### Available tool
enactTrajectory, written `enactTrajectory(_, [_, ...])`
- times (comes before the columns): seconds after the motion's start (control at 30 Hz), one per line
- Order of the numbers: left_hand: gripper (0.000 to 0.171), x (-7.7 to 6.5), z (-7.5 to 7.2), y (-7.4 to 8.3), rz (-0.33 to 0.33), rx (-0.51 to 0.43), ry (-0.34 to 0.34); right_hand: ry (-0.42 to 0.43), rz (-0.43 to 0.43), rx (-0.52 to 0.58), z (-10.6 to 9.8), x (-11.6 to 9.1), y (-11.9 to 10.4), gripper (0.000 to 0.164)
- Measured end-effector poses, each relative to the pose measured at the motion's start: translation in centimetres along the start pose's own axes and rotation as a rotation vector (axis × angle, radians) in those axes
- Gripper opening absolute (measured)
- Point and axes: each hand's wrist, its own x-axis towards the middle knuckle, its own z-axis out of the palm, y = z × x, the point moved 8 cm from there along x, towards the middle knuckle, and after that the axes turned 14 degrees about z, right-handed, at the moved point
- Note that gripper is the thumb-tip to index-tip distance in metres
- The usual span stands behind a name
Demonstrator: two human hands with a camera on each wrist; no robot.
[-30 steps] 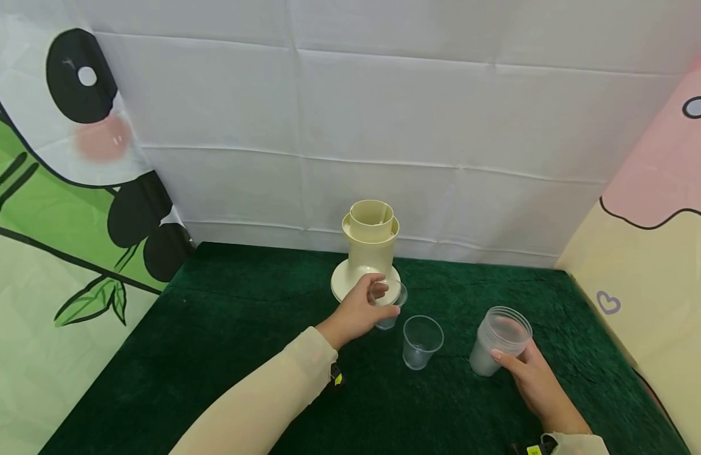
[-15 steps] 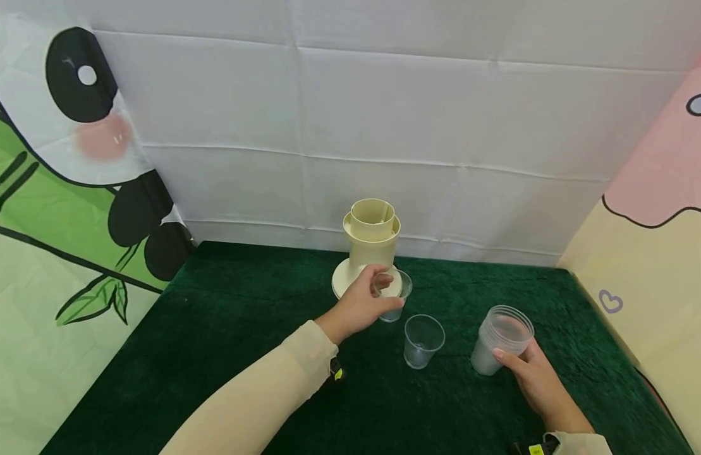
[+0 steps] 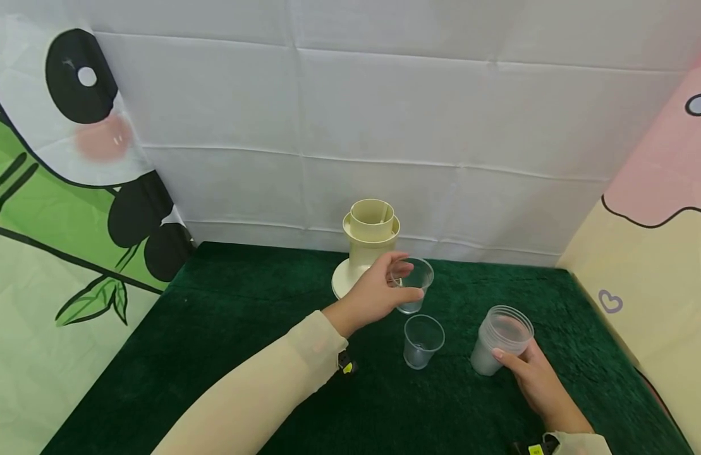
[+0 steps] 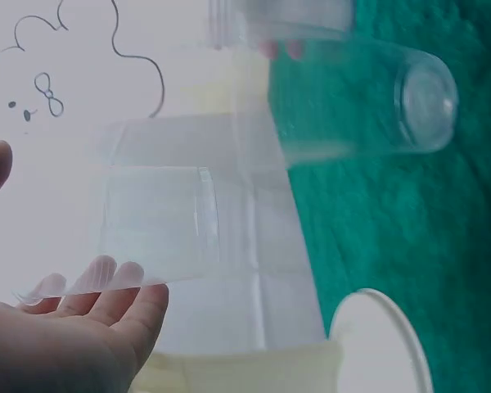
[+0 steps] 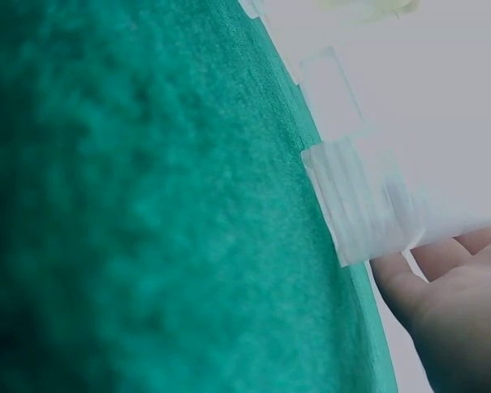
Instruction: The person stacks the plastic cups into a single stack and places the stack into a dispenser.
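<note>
A clear plastic cup (image 3: 414,302) is in my left hand (image 3: 373,294), the thumb on its near side and fingers around its far side. The left wrist view shows that hand (image 4: 90,332) against the cup wall (image 4: 159,225); the cup appears raised off the cloth. My right hand (image 3: 538,382) grips a stack of nested clear cups (image 3: 498,344) around its side, standing at the right. Between the hands a single clear cup (image 3: 421,351) stands upright on the cloth. In the right wrist view, the fingers (image 5: 442,258) lie along the stack's wall (image 5: 364,196).
A cream cylindrical stand (image 3: 371,243) with a round base (image 3: 341,278) is behind my left hand. Dark green cloth (image 3: 242,303) covers the table. A white fabric backdrop (image 3: 384,114) hangs at the back, with printed panels at both sides.
My left hand has carried its cup to the right and away from me, from in front of the stand's base to behind the single cup. The right hand and stack stay put.
</note>
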Motion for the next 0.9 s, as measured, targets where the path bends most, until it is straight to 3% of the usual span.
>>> enactTrajectory(0.4, [0.074, 1.2, 2.7, 3.5, 0.076, 0.015, -0.065, 0.009, 0.042, -0.018, 0.0, 0.2, 0.3, 0.057])
enactTrajectory(0.9, [0.073, 2.0, 6.2, 5.9, 0.12, -0.003, -0.137, 0.021, 0.044, -0.036, 0.0, 0.0, 0.2, 0.058])
